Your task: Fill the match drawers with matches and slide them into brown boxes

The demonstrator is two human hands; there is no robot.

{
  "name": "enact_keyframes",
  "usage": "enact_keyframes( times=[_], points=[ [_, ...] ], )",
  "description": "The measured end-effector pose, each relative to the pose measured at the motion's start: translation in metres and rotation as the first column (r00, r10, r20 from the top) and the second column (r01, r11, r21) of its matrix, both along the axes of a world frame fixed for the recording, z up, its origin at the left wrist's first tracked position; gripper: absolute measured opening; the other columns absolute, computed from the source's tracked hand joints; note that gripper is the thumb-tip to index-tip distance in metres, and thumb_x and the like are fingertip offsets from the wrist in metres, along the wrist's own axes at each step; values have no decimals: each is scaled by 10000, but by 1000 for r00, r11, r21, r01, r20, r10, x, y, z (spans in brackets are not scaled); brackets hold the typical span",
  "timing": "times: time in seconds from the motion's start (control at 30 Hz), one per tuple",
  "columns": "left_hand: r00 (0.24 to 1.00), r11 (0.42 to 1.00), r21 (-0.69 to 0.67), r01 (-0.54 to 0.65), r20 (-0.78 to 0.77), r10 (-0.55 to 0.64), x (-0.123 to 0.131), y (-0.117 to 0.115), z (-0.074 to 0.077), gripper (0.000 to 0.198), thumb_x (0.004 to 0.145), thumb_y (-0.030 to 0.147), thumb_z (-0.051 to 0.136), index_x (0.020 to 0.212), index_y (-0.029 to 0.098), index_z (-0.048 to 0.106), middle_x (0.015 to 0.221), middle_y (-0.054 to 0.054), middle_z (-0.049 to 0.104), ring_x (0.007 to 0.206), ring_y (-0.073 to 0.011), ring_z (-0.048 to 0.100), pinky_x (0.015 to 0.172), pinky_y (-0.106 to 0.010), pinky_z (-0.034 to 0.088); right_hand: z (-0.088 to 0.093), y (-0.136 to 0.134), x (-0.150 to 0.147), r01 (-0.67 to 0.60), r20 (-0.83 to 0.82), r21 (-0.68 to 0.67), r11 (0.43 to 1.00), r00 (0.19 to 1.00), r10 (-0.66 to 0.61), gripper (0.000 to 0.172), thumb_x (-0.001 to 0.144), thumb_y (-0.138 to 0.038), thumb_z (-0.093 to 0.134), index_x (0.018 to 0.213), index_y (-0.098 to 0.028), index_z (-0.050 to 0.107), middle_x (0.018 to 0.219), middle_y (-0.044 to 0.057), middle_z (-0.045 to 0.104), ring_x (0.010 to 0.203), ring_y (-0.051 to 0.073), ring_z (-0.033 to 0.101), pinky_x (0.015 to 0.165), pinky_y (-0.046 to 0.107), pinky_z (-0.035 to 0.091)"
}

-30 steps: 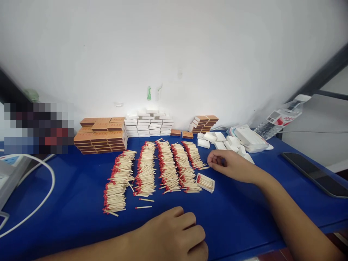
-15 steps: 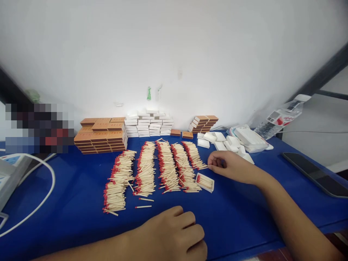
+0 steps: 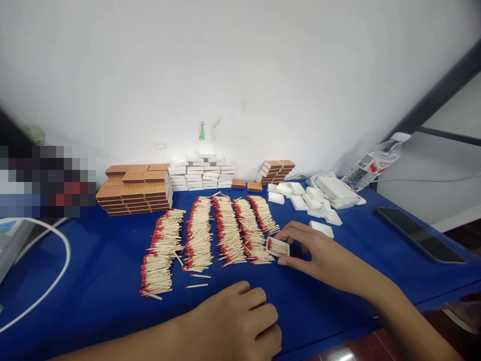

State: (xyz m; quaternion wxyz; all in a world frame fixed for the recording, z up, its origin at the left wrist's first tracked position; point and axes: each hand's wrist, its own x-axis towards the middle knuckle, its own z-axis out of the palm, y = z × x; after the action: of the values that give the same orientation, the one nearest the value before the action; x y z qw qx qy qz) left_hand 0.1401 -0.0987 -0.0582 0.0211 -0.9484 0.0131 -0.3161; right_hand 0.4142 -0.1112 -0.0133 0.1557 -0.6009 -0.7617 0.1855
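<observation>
My right hand has its thumb and fingers around a small white matchbox tray with red-headed matches inside, at the near end of the match rows. The thumb is on the near side, the fingers on the far side. My left hand rests at the table's front edge with its fingers curled in; its fingertips and palm are hidden. Several long rows of loose matches lie on the blue table, heads to the left. A pair of single matches lies nearer to me.
Orange-brown matchboxes are stacked at the back left, beside piled white trays. More matchboxes stand right of them. Loose white trays, a plastic bottle and a phone lie to the right. A white cable curves at left.
My right hand has come down and toward me from beside the rightmost match row to the filled tray, and its fingers now close around it. My left hand stays put; the view shifted slightly.
</observation>
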Motion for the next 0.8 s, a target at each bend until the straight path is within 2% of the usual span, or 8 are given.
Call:
enact_keyframes(
  times=[0.2, 0.33, 0.47, 0.63, 0.8],
  points=[
    [997, 1000, 22, 8, -83, -6, -6, -2, 6, 140, 932, 218, 694, 849, 153, 602, 777, -9, 520, 698, -177, 479, 579, -345, 331, -3, 1, 8, 27, 51, 20, 999, 998, -28, 267, 966, -452, 683, 1190, -307, 670, 1085, 54, 707, 917, 261, 669, 771, 388, 536],
    [995, 999, 37, 12, -102, -8, -8, -1, 6, 146, 955, 234, 670, 860, 155, 592, 789, -13, 519, 710, -183, 476, 581, -349, 317, 4, 3, 7, -54, 103, 66, 996, 994, 47, 168, 971, -316, 645, 1130, -288, 694, 1103, 64, 704, 929, 257, 668, 762, 378, 532],
    [994, 999, 35, 12, -111, -8, -8, 0, 6, 154, 962, 247, 664, 868, 158, 581, 791, -15, 521, 714, -184, 474, 584, -345, 304, 8, 6, -2, -86, 149, 76, 993, 986, 74, 241, 938, -201, 595, 1152, -270, 681, 1200, 76, 661, 946, 240, 674, 799, 367, 548],
    [989, 999, 26, 23, -148, -19, -9, 1, 6, 149, 970, 263, 656, 882, 165, 589, 821, -33, 543, 747, -193, 479, 603, -352, 325, 2, 11, -11, -86, 217, 131, 988, 975, 56, 333, 945, -114, 492, 1195, -257, 660, 1241, 85, 617, 928, 221, 679, 830, 370, 546],
    [990, 999, 24, 37, -134, -33, -10, 1, 4, 126, 959, 236, 654, 875, 155, 603, 829, -33, 530, 743, -194, 471, 589, -359, 321, -3, 16, -13, -43, 267, 178, 983, 964, -7, 184, 957, -142, 500, 1058, -235, 623, 1100, 81, 625, 868, 228, 658, 752, 357, 530]
  ],
)
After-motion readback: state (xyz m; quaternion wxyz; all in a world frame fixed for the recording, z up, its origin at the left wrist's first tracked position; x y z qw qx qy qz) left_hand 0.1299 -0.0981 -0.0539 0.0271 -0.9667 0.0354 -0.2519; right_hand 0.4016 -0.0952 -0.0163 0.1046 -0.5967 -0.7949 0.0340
